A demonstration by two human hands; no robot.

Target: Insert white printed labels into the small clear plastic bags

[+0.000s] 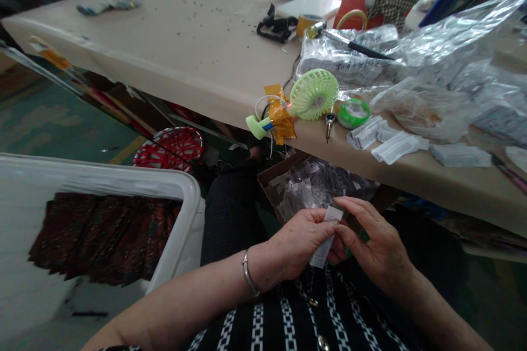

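Note:
Both hands meet in front of my lap, below the table edge. My left hand and my right hand pinch a small white paper label strip between their fingertips; the strip hangs down between them. A thin bracelet circles my left wrist. Just behind the hands sits a brown cardboard box filled with several small clear plastic bags. Stacks of white labels lie on the table edge above.
A beige table carries a small green fan taped with yellow tape, a green tape roll, a soldering iron and clear plastic bags. A white bin with dark red fabric stands at my left.

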